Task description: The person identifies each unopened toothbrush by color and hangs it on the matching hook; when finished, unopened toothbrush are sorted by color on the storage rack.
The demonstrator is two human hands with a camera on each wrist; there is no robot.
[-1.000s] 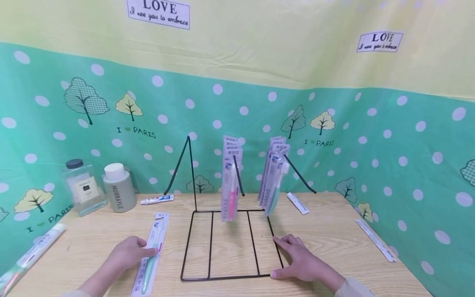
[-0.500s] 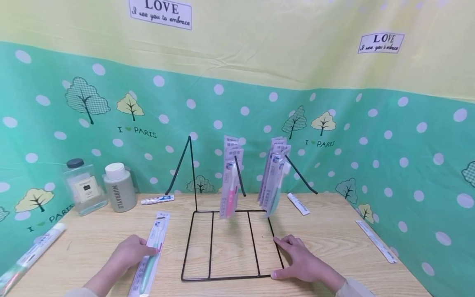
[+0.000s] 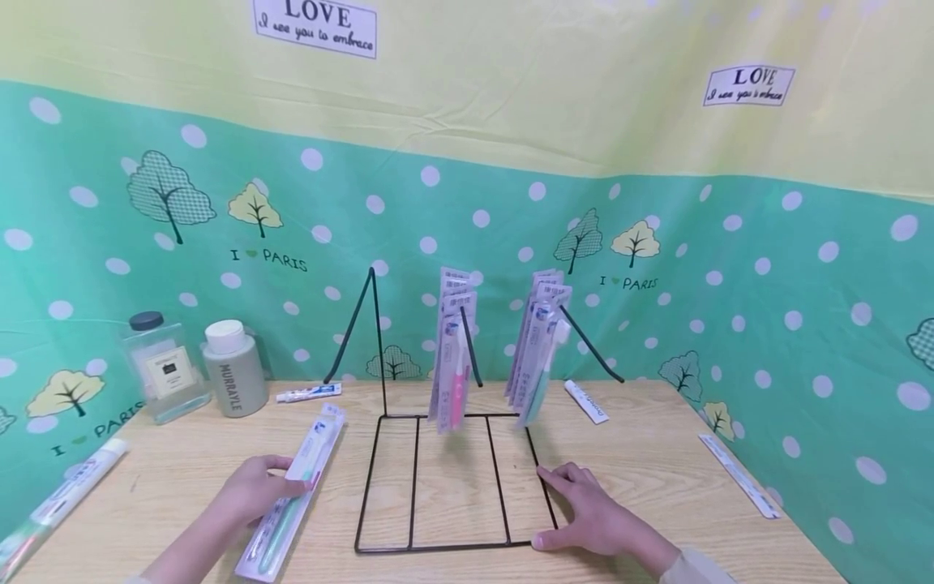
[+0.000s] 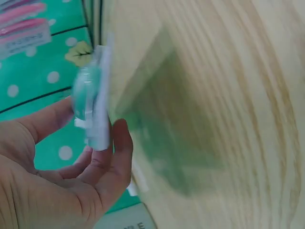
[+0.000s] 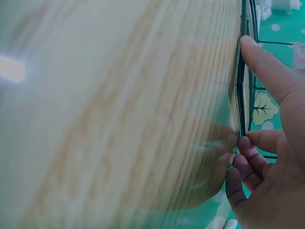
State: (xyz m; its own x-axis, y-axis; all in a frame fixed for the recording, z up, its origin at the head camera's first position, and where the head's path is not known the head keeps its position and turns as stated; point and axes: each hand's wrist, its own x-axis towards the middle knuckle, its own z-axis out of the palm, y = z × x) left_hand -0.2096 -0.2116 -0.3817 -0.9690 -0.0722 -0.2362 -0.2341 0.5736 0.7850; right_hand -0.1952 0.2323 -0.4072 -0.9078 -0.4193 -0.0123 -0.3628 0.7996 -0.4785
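My left hand [image 3: 251, 491] pinches a packaged toothbrush [image 3: 321, 434] with a green handle, thumb on one side and fingers on the other. In the left wrist view the pack [image 4: 99, 105] appears edge-on, raised off the wood over its shadow. To its right stands a black wire display rack [image 3: 414, 487] with three arms. Pink toothbrush packs [image 3: 454, 365] hang on the middle arm and green ones [image 3: 536, 365] on the right arm; the left arm [image 3: 350, 328] bears none. My right hand [image 3: 594, 515] touches the rack's front right corner, thumb and index finger spread along the wires.
At the back left stand a glass bottle [image 3: 168, 373] and a grey bottle [image 3: 233, 369]. Small toothpaste tubes [image 3: 309, 393] [image 3: 586, 401] lie behind the rack. Another toothbrush pack [image 3: 62, 507] lies far left, and a narrow white packet [image 3: 739, 474] far right. A patterned curtain [image 3: 467, 203] encloses the table.
My left hand has raised the green toothbrush pack from the table and tilted its top towards the right. The hanging pink packs have swung slightly. My right hand has stayed at the rack's corner.
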